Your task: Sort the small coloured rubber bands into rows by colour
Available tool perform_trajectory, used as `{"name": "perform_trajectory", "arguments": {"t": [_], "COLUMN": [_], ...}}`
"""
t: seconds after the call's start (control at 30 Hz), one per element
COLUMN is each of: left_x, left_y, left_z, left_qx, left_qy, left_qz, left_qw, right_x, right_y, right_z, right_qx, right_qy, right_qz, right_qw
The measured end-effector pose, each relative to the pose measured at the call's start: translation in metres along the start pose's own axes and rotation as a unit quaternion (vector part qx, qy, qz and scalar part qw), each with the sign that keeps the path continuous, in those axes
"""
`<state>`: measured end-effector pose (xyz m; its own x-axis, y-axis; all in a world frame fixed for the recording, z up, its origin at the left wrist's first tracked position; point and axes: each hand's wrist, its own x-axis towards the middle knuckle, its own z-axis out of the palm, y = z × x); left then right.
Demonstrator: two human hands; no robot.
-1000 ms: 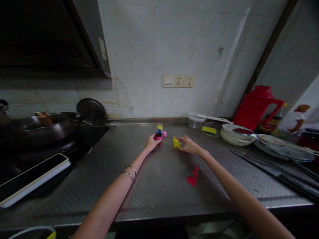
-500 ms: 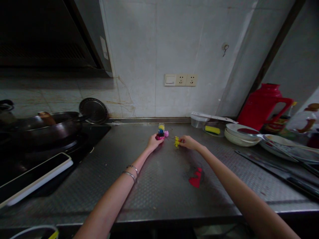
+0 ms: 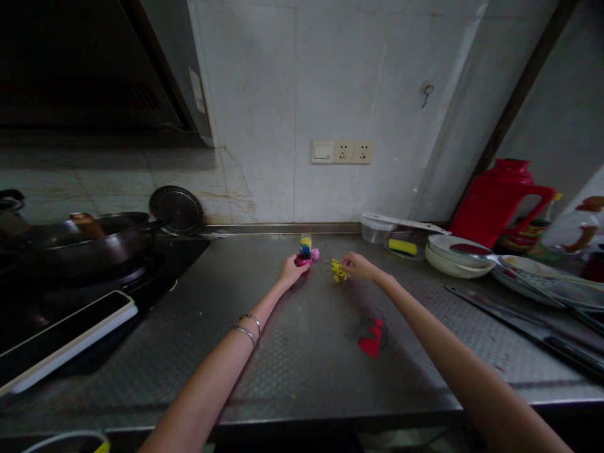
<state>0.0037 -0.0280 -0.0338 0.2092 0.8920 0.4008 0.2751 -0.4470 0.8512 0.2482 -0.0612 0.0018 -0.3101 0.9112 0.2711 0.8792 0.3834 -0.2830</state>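
Both my arms reach far out over a steel counter [image 3: 302, 352]. My left hand [image 3: 290, 270] is closed on a small pink object [image 3: 303, 258] at the foot of a little clear jar [image 3: 305, 244] with yellow and blue contents. A pale pink bit [image 3: 315, 253] lies just right of it. My right hand [image 3: 359, 267] pinches a tangle of small yellow loops [image 3: 338, 270] that rests on the counter. Two bracelets [image 3: 247, 326] circle my left wrist.
A red scrap [image 3: 372, 340] lies nearer on the counter. Left: a black wok [image 3: 89, 239] on a stove, a round lid [image 3: 175, 209] and a white-edged board [image 3: 66, 340]. Right: bowls [image 3: 453, 255], plates, a red thermos [image 3: 495, 195], a plastic tub [image 3: 375, 228], a sponge [image 3: 402, 246] and a long knife [image 3: 523, 327].
The yellow tangle has spread out a little under my right fingers. My left hand has stayed on the pink object. The view has shifted slightly.
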Motion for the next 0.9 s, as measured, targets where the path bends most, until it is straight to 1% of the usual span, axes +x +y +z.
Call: {"name": "perform_trajectory", "arguments": {"t": [0.1,0.23,0.33,0.47,0.6,0.67,0.73,0.8,0.9], "left_x": [0.001,0.002,0.002,0.001,0.001,0.001,0.001,0.001,0.0], "left_y": [-0.002,-0.005,-0.005,-0.004,-0.005,-0.006,-0.008,-0.008,-0.007], "left_z": [0.001,0.001,0.001,0.001,0.002,0.002,0.002,0.002,0.002], "left_qx": [-0.006,-0.018,-0.024,-0.03,-0.03,-0.018,-0.003,0.01,0.015], "left_qy": [-0.003,0.002,0.002,-0.002,0.001,0.001,0.002,0.006,0.008], "left_qz": [0.001,0.001,0.007,0.007,0.014,0.018,0.021,0.025,0.031], "left_qw": [1.0,1.0,1.0,1.0,0.999,1.0,1.0,1.0,0.999], "right_x": [0.001,0.006,0.014,0.035,0.061,0.074,0.084,0.091,0.097], "right_y": [-0.002,-0.007,-0.015,-0.032,-0.051,-0.06,-0.069,-0.077,-0.088], "right_z": [-0.008,-0.019,-0.029,-0.044,-0.055,-0.058,-0.062,-0.064,-0.067], "right_qx": [0.028,0.077,0.124,0.18,0.189,0.171,0.118,0.031,-0.103], "right_qy": [-0.003,0.012,0.011,0.009,0.001,-0.004,-0.002,0.01,0.013], "right_qz": [0.015,0.007,0.014,0.02,0.023,0.022,0.01,-0.012,-0.05], "right_qw": [0.999,0.997,0.992,0.983,0.982,0.985,0.993,0.999,0.993]}}
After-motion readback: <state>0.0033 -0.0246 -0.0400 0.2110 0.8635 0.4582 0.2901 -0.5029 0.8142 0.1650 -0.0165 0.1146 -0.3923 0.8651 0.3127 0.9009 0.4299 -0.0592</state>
